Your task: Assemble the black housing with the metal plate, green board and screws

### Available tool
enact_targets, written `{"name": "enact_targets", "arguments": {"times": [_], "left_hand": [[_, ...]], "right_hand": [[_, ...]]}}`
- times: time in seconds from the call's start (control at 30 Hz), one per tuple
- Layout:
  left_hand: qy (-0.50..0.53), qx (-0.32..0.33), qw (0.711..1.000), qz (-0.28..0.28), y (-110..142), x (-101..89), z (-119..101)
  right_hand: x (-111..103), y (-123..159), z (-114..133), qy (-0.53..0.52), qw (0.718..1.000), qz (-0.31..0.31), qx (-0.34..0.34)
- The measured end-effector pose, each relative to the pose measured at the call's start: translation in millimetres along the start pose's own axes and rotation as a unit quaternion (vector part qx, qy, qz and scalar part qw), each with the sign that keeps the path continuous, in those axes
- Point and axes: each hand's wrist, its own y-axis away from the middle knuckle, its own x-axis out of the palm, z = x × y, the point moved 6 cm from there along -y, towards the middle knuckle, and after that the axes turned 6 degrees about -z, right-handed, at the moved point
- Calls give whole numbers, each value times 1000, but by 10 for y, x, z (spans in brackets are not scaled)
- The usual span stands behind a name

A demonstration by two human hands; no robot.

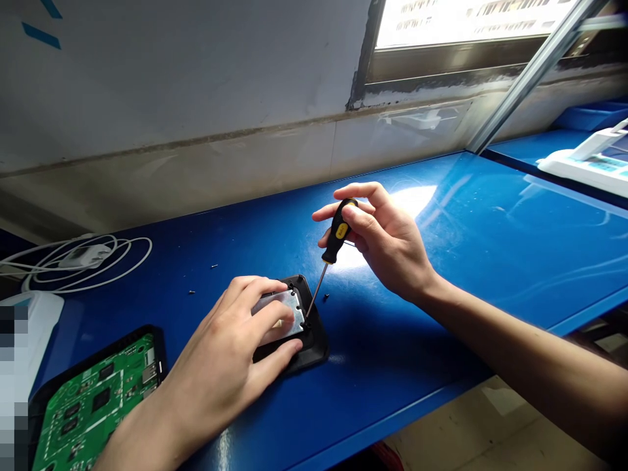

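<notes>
A black-handled screwdriver (339, 230) with yellow marks is gripped in my right hand (387, 242), thumb and fingers around its handle. Its thin shaft slants down, the tip at the corner of a metal plate (295, 317) on a black plastic cover (314, 350). My left hand (245, 327) holds this cover against the blue table, fingertips on the plate and thumb near its front edge. Part of the cover is hidden under the left hand. Close to the cover's right side lies a small dark screw (326, 297). Two more small screws (191, 292) lie farther left.
A green circuit board (93, 399) in a black casing lies at lower left. Behind it are a coiled white cable (142, 252) and a white device (44, 320). A metal post (530, 78) stands at the back right, near another white device (583, 163).
</notes>
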Motion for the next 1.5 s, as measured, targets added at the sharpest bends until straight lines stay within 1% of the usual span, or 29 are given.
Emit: {"name": "enact_targets", "arguments": {"times": [0.3,0.57,0.7,0.97,1.2,1.33,1.5], "left_hand": [[5,29,1000,1,-9,-20,-44],[-23,85,996,-13,5,-15,-87],[-36,108,993,-18,6,-26,-109],[-21,101,995,-2,-6,3,-115],[-5,86,996,7,-19,-1,-119],[1,76,997,13,-15,-2,-111],[5,72,997,18,-9,15,-98]], "right_hand": [[13,11,20,2,1000,3,-1],[8,13,28,13,1000,3,-2],[25,29,68,11,1000,2,-12],[54,102,193,54,997,1,-55],[76,135,273,67,995,4,-80],[101,156,292,79,992,11,-93],[97,164,308,84,991,5,-107]]}}
